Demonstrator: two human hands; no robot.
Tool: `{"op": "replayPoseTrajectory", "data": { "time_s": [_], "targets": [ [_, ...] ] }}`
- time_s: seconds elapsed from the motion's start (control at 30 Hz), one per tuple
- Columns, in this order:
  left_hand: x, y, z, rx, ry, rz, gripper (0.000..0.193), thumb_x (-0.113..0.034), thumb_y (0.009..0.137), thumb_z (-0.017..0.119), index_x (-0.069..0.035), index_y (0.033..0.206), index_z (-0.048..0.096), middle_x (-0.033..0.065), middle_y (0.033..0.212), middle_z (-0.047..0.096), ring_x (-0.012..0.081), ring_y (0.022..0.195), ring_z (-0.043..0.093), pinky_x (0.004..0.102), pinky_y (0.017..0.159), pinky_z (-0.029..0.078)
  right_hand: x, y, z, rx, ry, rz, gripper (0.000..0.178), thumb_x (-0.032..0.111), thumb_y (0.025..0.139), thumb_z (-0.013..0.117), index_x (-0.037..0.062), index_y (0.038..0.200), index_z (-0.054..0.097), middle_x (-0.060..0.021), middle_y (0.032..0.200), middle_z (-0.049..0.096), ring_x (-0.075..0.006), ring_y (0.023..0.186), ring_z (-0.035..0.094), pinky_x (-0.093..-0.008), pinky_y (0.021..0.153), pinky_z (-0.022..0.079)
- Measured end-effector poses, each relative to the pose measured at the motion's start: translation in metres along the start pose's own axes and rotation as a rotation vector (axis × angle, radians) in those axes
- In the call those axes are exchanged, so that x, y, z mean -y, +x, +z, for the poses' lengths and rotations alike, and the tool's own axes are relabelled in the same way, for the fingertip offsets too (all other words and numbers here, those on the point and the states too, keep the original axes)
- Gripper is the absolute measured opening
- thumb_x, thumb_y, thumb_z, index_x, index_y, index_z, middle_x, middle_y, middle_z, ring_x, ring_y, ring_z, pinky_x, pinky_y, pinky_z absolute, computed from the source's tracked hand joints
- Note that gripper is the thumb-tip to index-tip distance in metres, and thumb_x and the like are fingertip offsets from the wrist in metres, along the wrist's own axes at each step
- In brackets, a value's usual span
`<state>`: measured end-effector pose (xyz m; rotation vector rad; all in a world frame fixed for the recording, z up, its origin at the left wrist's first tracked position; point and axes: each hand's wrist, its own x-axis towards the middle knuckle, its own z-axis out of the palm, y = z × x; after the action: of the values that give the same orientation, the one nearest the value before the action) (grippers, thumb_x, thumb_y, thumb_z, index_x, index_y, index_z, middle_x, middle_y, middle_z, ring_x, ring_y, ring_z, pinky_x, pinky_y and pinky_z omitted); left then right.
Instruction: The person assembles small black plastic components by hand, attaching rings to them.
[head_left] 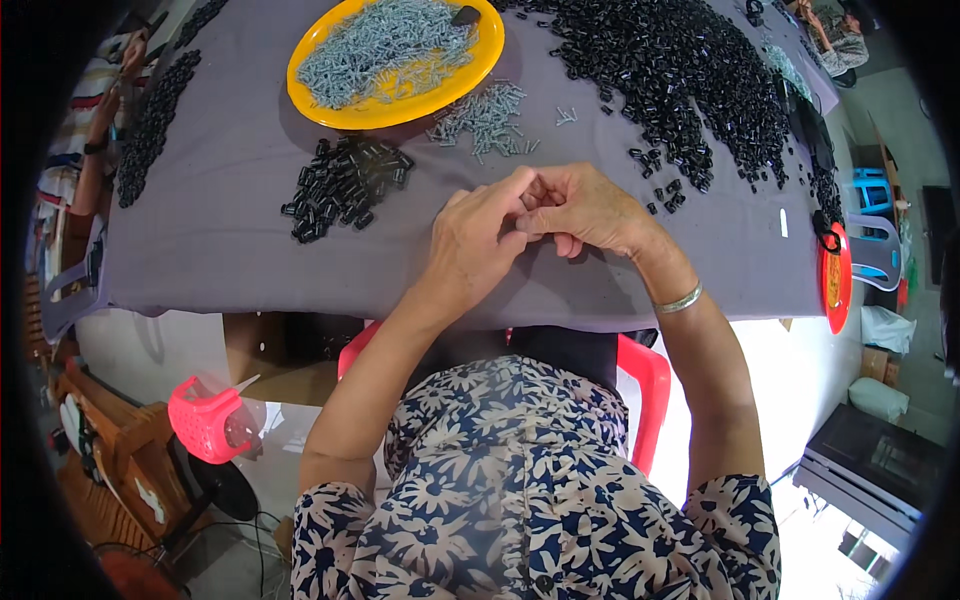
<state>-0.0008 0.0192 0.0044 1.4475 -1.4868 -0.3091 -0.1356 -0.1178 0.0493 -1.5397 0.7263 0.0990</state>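
Note:
My left hand (475, 232) and my right hand (583, 207) meet over the near part of the grey-covered table (240, 270). Thumbs and fingertips of both are pinched together, and whatever lies between them is hidden. Beyond the hands, a small heap of silver screws (487, 122) lies on the cloth, with a few loose screws (566, 116) to its right. A pile of short black cylindrical parts (345, 187) sits to the left of my left hand. Several more black parts (668, 192) are scattered just right of my right hand.
A yellow plate (400, 113) heaped with screws stands at the far side. A big spread of black parts (650, 70) covers the far right, another strip (155, 130) the far left. Beside the right edge is a red plate (836, 280). Another person's arm (95, 150) shows at left.

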Motion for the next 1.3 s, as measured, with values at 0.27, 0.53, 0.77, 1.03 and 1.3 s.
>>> {"op": "replayPoseTrajectory", "data": {
  "time_s": [0.27,0.53,0.77,1.03,1.3],
  "targets": [
    [0.000,0.000,-0.003,0.043,-0.051,-0.076,0.054,-0.001,0.072,0.070,-0.005,0.126,0.060,0.0071,0.094,0.069,0.0248,0.084,0.066,0.0376,0.076,0.046,0.006,0.001,0.002,0.053,0.042,0.062,0.024,0.020,0.079,0.077,0.0013,0.093,0.067,-0.0050,0.073,0.066,-0.0092,0.050,0.059,-0.0220,0.042,0.048],
    [-0.002,0.007,-0.005,0.130,-0.135,-0.209,0.058,0.004,0.070,0.073,-0.007,0.127,0.063,0.0064,0.088,0.069,0.0189,0.080,0.063,0.0318,0.075,0.054,0.007,0.000,0.002,0.103,0.001,0.047,0.028,0.018,0.083,0.073,0.0046,0.108,0.071,-0.0033,0.079,0.067,-0.0070,0.049,0.055,-0.0212,0.043,0.046],
    [-0.002,0.003,-0.001,0.070,-0.038,-0.111,0.046,-0.001,0.074,0.071,-0.008,0.119,0.065,0.0092,0.092,0.068,0.0278,0.083,0.064,0.0377,0.077,0.048,0.004,-0.004,0.009,-0.016,-0.035,-0.050,0.031,0.018,0.080,0.075,0.0045,0.108,0.071,-0.0045,0.078,0.068,-0.0118,0.051,0.060,-0.0242,0.044,0.049],
    [0.004,-0.004,-0.020,0.005,0.301,-0.001,0.017,-0.001,0.080,0.069,-0.005,0.096,0.067,0.0112,0.090,0.063,0.0306,0.084,0.064,0.0391,0.073,0.049,-0.037,-0.055,0.037,-0.554,-0.078,-0.388,0.015,0.009,0.091,0.067,-0.0001,0.103,0.065,-0.0058,0.076,0.065,-0.0104,0.061,0.062,-0.0243,0.054,0.052],
    [0.029,-0.008,-0.073,-0.099,0.432,-0.093,0.023,0.004,0.083,0.069,0.000,0.106,0.065,0.0131,0.094,0.061,0.0291,0.078,0.063,0.0373,0.069,0.051,-0.070,-0.094,0.001,-0.976,-0.516,-0.499,0.007,0.000,0.089,0.065,-0.0012,0.095,0.067,-0.0122,0.081,0.065,-0.0185,0.068,0.064,-0.0293,0.064,0.050]
  ]
}}
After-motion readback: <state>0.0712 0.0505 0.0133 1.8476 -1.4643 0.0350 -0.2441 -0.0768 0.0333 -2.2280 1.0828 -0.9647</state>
